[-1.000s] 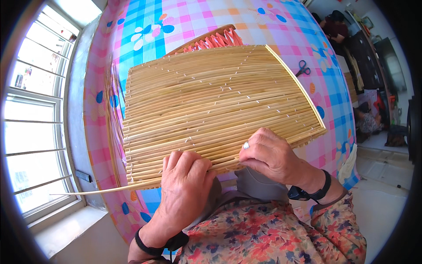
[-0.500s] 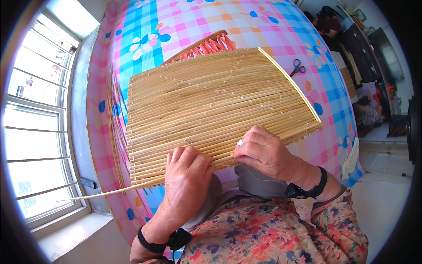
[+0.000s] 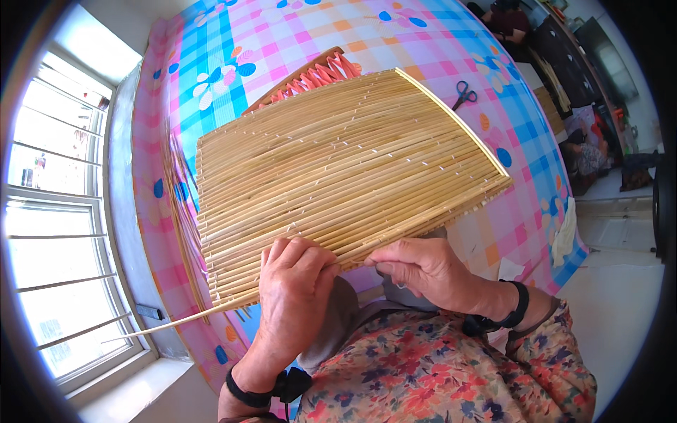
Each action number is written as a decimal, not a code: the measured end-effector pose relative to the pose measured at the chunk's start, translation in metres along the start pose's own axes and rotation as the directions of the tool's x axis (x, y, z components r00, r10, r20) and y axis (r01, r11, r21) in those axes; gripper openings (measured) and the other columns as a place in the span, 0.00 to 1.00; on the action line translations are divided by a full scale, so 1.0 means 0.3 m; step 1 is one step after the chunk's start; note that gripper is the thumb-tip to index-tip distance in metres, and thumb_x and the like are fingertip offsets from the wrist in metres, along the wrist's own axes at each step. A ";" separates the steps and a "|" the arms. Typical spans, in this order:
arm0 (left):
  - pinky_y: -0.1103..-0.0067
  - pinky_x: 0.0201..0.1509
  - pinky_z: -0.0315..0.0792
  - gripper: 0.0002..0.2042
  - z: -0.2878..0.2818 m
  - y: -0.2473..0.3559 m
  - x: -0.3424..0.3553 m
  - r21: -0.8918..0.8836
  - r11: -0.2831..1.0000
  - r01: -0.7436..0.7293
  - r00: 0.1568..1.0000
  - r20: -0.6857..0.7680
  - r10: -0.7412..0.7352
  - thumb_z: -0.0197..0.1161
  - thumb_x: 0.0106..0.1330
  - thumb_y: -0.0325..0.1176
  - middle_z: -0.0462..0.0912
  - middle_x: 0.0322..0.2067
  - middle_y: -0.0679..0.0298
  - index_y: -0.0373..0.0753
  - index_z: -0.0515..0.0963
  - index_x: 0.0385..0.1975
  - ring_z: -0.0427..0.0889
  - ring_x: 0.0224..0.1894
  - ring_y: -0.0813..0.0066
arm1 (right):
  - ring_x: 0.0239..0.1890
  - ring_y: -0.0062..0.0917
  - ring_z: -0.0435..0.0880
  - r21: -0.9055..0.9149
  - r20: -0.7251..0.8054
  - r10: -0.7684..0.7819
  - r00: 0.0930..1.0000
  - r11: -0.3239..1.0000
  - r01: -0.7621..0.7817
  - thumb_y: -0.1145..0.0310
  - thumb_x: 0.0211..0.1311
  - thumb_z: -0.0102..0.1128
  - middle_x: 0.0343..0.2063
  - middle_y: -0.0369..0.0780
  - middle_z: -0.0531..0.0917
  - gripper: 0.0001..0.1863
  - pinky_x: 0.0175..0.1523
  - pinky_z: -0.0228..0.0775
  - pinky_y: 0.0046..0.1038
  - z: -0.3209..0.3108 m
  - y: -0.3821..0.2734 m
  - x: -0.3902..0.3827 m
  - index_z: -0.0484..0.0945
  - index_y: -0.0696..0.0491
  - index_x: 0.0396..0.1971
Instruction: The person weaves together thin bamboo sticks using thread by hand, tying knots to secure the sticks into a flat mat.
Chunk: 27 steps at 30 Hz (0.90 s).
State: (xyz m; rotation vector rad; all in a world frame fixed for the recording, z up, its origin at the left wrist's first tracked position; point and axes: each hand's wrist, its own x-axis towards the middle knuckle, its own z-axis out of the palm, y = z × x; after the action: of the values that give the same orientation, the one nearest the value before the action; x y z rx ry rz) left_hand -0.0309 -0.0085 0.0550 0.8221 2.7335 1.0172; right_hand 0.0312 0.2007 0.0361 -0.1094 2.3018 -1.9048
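A stiff mat of straw-coloured reeds [image 3: 338,169], stitched with short pale threads, lies tilted before me, its near edge over my lap. My left hand [image 3: 293,282] grips that near edge left of the middle, fingers on top and thumb side toward the right. One long pale reed [image 3: 169,324] sticks out from the edge beside it toward the window. My right hand [image 3: 419,271] is at the same edge, thumb and forefinger pinched together; what is between the fingertips is too small to tell. The mat's underside is hidden.
A wooden-edged piece with pink-red lacing [image 3: 310,81] lies partly beneath the mat's far side. Black scissors [image 3: 464,94] rest to the right on the checked, flowered cloth [image 3: 430,56]. Thin loose reeds [image 3: 185,225] lie at left, near a barred window [image 3: 60,240].
My right hand has drawn slightly down from the mat's top, its fingers now pinched at the near edge. My left hand keeps its grip. The view has shifted slightly.
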 end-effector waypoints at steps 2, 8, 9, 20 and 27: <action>0.69 0.46 0.70 0.06 0.003 -0.005 -0.001 -0.011 1.000 -0.005 1.000 -0.008 0.005 0.68 0.51 0.23 0.79 0.31 0.61 0.36 0.80 0.28 0.75 0.40 0.59 | 0.24 0.19 0.77 0.101 0.023 0.178 0.984 0.979 -0.180 0.73 0.67 0.59 0.32 0.39 0.82 0.10 0.31 0.72 0.23 0.001 -0.019 -0.005 0.81 0.56 0.46; 0.67 0.45 0.66 0.03 0.008 -0.013 -0.011 0.005 0.999 -0.051 0.998 -0.043 0.051 0.66 0.55 0.26 0.78 0.30 0.62 0.38 0.79 0.28 0.74 0.38 0.58 | 0.25 0.22 0.79 0.109 0.071 0.207 0.976 0.971 -0.214 0.73 0.67 0.59 0.33 0.41 0.80 0.11 0.33 0.72 0.25 0.019 0.007 -0.036 0.80 0.57 0.47; 0.67 0.45 0.66 0.03 0.007 -0.012 -0.012 0.005 0.998 -0.056 0.997 -0.045 0.056 0.66 0.55 0.26 0.78 0.30 0.62 0.38 0.79 0.28 0.74 0.38 0.58 | 0.26 0.27 0.80 -0.070 0.001 0.007 1.000 0.998 -0.007 0.74 0.65 0.59 0.34 0.42 0.80 0.11 0.33 0.73 0.26 0.025 0.027 -0.039 0.79 0.56 0.47; 0.68 0.46 0.69 0.04 0.003 -0.005 -0.009 0.001 0.999 -0.033 0.999 -0.042 0.033 0.66 0.53 0.22 0.78 0.30 0.60 0.35 0.79 0.28 0.75 0.40 0.59 | 0.33 0.37 0.84 -0.487 -0.016 -0.257 0.966 0.846 0.217 0.77 0.59 0.63 0.34 0.43 0.81 0.15 0.36 0.76 0.33 0.060 0.012 -0.031 0.79 0.55 0.46; 0.69 0.46 0.69 0.04 0.005 -0.006 -0.009 -0.011 1.000 -0.023 0.999 -0.036 0.023 0.66 0.53 0.22 0.78 0.30 0.60 0.35 0.79 0.28 0.75 0.39 0.59 | 0.34 0.39 0.84 -0.515 -0.003 -0.231 0.973 0.834 0.196 0.77 0.60 0.61 0.34 0.45 0.81 0.15 0.36 0.77 0.34 0.072 -0.008 -0.040 0.78 0.56 0.48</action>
State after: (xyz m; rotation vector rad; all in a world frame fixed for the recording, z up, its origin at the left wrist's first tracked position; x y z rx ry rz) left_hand -0.0290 -0.0104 0.0524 0.8433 2.7514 1.0614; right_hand 0.0464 0.1811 0.0354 -0.3855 2.8934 -1.3283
